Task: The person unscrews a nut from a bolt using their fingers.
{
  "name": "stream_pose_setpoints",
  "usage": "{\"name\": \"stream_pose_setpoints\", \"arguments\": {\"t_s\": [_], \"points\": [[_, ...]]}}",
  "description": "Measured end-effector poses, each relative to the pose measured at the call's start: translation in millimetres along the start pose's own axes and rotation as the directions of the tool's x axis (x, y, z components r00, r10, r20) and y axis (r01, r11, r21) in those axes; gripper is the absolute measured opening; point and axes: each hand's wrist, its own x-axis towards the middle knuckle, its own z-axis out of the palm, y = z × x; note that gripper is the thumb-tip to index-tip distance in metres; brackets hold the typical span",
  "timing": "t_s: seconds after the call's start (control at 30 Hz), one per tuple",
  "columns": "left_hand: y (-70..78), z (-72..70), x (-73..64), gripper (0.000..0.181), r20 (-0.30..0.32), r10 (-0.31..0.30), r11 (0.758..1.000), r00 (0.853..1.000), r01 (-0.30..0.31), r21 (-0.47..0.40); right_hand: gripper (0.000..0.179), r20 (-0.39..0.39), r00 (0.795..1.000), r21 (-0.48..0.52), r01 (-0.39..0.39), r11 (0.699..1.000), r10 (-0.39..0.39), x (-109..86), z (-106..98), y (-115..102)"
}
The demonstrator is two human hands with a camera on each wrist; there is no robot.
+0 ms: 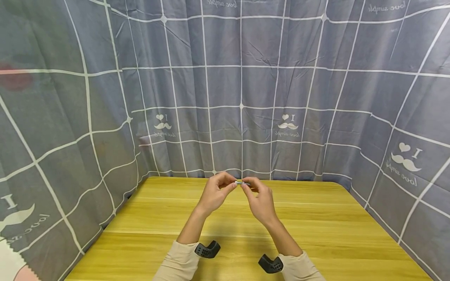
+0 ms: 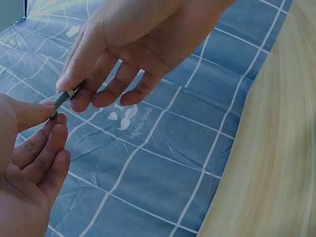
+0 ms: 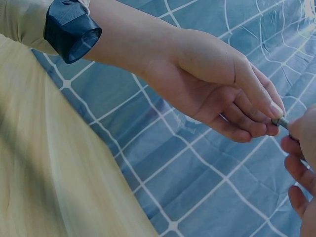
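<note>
- Two forearms [image 1: 191,230], their lower parts in beige fabric sleeves [image 1: 180,259], reach from the near side toward the far side, slanting inward.
- The bare left hand [image 1: 215,192], at left, pinches with thumb and forefinger.
- The bare right hand [image 1: 261,200], at right, also pinches, its remaining fingers loosely bent.
- Both hands' fingertips [image 1: 232,186] come close together.

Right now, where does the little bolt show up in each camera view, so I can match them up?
Head: the bolt is just right of centre, below mid-height.
Left wrist: the bolt is toward the left edge, slightly above mid-height.
Right wrist: the bolt is near the right edge, about mid-height.
Shared landmark: the wooden table, at the bottom, right and lower left respectively.
</note>
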Motion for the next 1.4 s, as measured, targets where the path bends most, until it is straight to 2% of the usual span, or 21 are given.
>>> {"name": "stream_pose_setpoints", "arguments": {"t_s": [0.1,0.2,0.33,0.47,0.7,0.87,1.0,1.1,1.3,1.4], "points": [[1.3,-0.3,-0.2,0.004,-0.005,-0.004,1.000,1.000,0.004,0.011,0.020,0.005,1.000,0.009,0.018,1.000,-0.018,0.0,0.3,-0.7],[2.9,-0.4,-0.1,0.004,-0.010,-0.010,1.000,1.000,0.011,0.013,0.028,0.012,1.000,0.017,-0.005,1.000,0.005,-0.3,0.6,-1.1],[3.6,-0.1,0.1,0.004,-0.003,-0.011,1.000,1.000,0.011,0.003,0.020,0.003,1.000,0.002,-0.030,1.000,0.030,-0.5,0.5,-0.5],[2.8,-0.1,0.1,0.005,-0.003,-0.005,1.000,1.000,0.005,0.006,0.012,0.002,1.000,0.010,-0.008,1.000,0.008,0.0,-0.1,-0.7],[2.3,-0.3,-0.3,0.004,-0.010,-0.013,1.000,1.000,0.013,0.011,0.032,0.029,0.999,0.019,-0.021,1.000,0.021,-0.5,0.0,0.0],[1.4,0.6,0.1,0.005,-0.010,-0.011,1.000,1.000,0.011,0.002,0.017,0.021,1.000,0.016,-0.014,1.000,0.013,-0.1,0.1,1.2],[1.4,1.4,0.5,0.005,-0.019,-0.010,1.000,1.000,0.010,0.003,0.025,0.035,0.999,0.017,0.026,1.000,-0.026,0.2,-0.7,0.8],[1.8,1.3,0.7,0.005,-0.017,-0.014,1.000,1.000,0.014,-0.002,0.030,0.045,0.999,0.012,0.020,1.000,-0.021,0.0,-1.5,0.3],[3.1,0.9,0.1,0.005,-0.003,-0.018,1.000,1.000,0.018,-0.003,0.014,0.028,1.000,0.014,0.004,1.000,-0.004,0.4,-4.0,1.8],[2.9,1.5,-0.2,0.004,-0.005,-0.022,1.000,1.000,0.022,0.005,0.017,0.027,0.999,0.017,0.019,1.000,-0.019,0.9,-4.7,1.3]]}}
